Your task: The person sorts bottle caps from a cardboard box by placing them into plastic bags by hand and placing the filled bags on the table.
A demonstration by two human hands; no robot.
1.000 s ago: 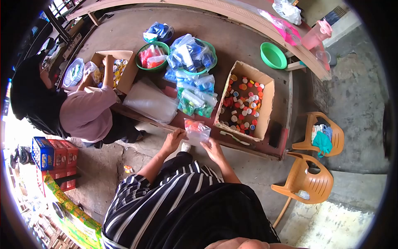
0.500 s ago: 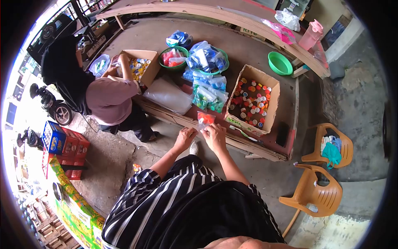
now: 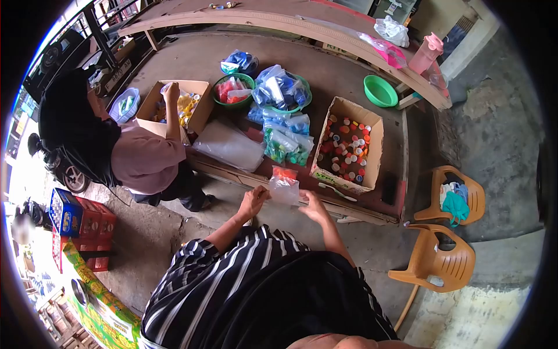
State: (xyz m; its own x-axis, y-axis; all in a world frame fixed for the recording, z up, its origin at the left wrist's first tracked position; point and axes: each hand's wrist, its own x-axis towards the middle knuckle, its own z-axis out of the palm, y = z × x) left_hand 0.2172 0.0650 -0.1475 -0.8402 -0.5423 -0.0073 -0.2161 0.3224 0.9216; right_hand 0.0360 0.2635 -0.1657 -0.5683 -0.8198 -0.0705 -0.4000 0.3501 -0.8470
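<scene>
A clear plastic bag (image 3: 283,192) with orange-red bottle caps (image 3: 285,173) gathered in its far end is stretched between my hands, over the table's near edge. My left hand (image 3: 253,202) is closed, pinching the bag's left corner. At the right corner, my right hand (image 3: 314,207) has its thumb and fingers on the plastic; the exact grip is small to see. Just beyond the bag lie filled bags of green caps (image 3: 288,145). To the right stands an open cardboard box (image 3: 376,152) with red, orange and white caps inside.
On the left a co-worker (image 3: 145,148) reaches into a cardboard box (image 3: 200,104) of yellow caps. Flat clear plastic bags (image 3: 226,145) lie between us. Behind are basins of bagged blue (image 3: 279,87) and red caps (image 3: 232,90). Orange chairs (image 3: 442,259) stand at right.
My hands have moved apart, and the bag, bunched between them before, is now spread out flat. The co-worker has lifted a hand above the box. My view has shifted slightly.
</scene>
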